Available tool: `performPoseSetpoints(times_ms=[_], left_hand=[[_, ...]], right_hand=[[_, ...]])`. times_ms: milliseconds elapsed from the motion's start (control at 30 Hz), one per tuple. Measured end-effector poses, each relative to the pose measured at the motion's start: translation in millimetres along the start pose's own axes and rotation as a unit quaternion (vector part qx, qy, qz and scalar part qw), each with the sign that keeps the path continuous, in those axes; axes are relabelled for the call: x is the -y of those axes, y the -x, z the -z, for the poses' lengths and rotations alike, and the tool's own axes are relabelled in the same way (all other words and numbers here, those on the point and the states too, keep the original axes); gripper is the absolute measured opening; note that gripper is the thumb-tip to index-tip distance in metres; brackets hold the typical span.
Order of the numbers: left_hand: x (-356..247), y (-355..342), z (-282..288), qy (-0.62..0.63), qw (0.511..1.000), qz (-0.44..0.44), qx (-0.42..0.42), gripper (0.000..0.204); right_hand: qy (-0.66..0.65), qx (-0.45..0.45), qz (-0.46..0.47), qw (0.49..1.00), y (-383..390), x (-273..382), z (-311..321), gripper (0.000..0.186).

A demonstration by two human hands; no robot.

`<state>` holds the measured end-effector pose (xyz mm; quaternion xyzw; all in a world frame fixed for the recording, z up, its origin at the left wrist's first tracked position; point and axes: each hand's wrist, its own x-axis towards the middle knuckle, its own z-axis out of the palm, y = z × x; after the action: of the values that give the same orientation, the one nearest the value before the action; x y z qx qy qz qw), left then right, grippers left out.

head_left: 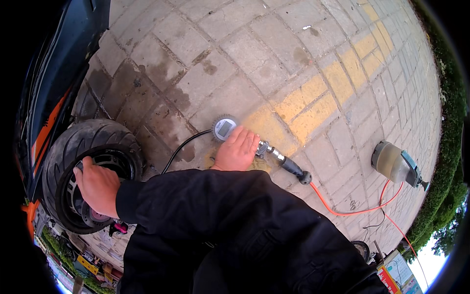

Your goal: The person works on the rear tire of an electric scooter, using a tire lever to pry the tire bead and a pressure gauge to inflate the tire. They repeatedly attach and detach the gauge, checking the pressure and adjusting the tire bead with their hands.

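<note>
My right arm, in a black sleeve, reaches across to the left. My right hand (98, 191) lies over the rim of a wheel with a black tyre (61, 149), fingers bent round the rim; its fingertips are partly hidden. Beneath that forearm my left hand (237, 151) comes out, closed round the handle of a tyre inflator with a round digital gauge (225, 128). A black hose (183, 146) curves from the gauge toward the wheel and passes behind my sleeve. On the inflator's other side, a metal fitting and black coupler (291, 166) join an orange air hose (323, 200).
A dark vehicle body (73, 54) with an orange stripe stands at the left beside the wheel. A translucent pump bottle (391, 161) lies on the paving (235, 93) at the right, near the orange hose. Damp stains mark the paving near the wheel. A hedge (448, 98) edges the far right.
</note>
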<state>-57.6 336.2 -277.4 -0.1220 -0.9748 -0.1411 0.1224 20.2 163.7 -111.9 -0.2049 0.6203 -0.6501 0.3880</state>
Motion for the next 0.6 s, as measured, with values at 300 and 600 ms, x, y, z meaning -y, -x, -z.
performPoseSetpoints(times_ms=[300,600], left_hand=[[0.4,-0.1,-1.1,0.026,0.999,0.027,-0.004,0.020],[-12.2,-3.4,-12.0,0.027,0.997,0.049,-0.055,0.027]], right_hand=[[0.017,-0.001,-0.006,1.000,1.1,0.6,-2.9,0.029],[0.063,0.016,-0.002,0.998,1.1,2.1,23.6,0.036]])
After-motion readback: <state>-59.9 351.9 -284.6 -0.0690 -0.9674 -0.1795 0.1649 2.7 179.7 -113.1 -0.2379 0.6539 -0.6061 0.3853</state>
